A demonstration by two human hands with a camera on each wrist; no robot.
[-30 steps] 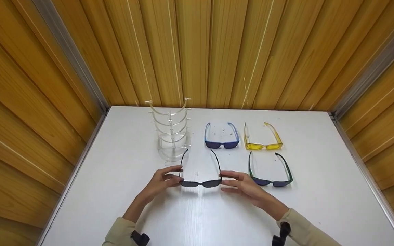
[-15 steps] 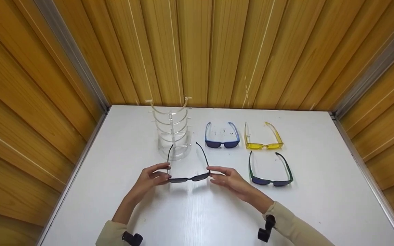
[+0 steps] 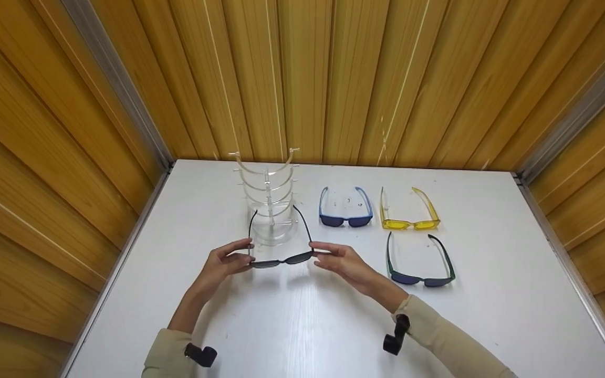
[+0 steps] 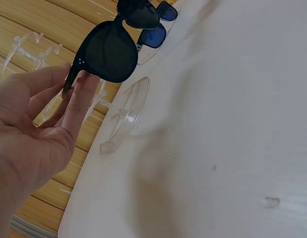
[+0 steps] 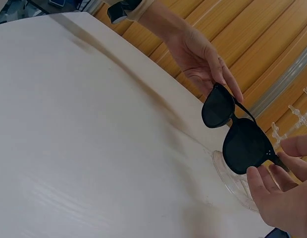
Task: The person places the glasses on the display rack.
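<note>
Black sunglasses [image 3: 282,261] are held up off the table between both hands, lenses toward the person and temples unfolded toward the back. My left hand [image 3: 223,263] pinches the left temple near its hinge; the left wrist view shows thumb and fingers on either side of that temple [image 4: 70,78]. On the other side my right hand [image 3: 345,263] pinches the right temple by its hinge, also visible in the right wrist view as a hand [image 5: 287,191] at the frame's corner. Just behind the sunglasses stands a clear tiered glasses stand [image 3: 268,197], its lower part overlapped by the temples.
Right of the stand, blue-framed sunglasses [image 3: 345,220] and yellow glasses [image 3: 411,224] lie unfolded on the white table [image 3: 497,315]. Nearer the person are green-framed sunglasses [image 3: 422,280]. Wood-patterned walls [image 3: 302,79] enclose the back and sides.
Both hands have carried the black sunglasses left and away from the person, from in front of the stand's right side to right before it. The other glasses stay put.
</note>
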